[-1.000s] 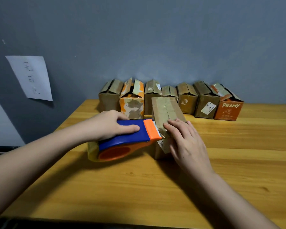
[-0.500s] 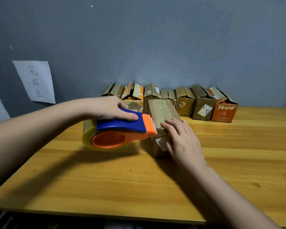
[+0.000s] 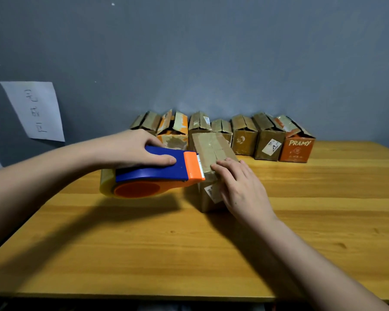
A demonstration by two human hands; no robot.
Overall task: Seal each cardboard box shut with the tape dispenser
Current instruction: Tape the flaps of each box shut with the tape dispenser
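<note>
one view only, from the head: a closed cardboard box [image 3: 213,151] stands on the wooden table [image 3: 189,254], apart from and in front of a row of seven other boxes [image 3: 245,135] along the grey wall, whose top flaps stand open. the left hand [image 3: 135,147] grips the blue handle of the tape dispenser [image 3: 153,173], fingers curled over it and thumb along its side, with the orange toothed cutter touching the near top edge of the box. the right hand [image 3: 243,187] lies spread on the box, straight fingers pressing its near top corner and side. tape seems to run along the top seam, and the step in hand looks like cutting it free at the edge. the risk from here is a ragged or failed cut if the teeth meet the tape at too flat an angle; a hard pull could also drag the light box along the table or peel the strip up, should the pressing hand ease off. a sheet of paper [image 3: 35,110] hangs on the wall at left.
</note>
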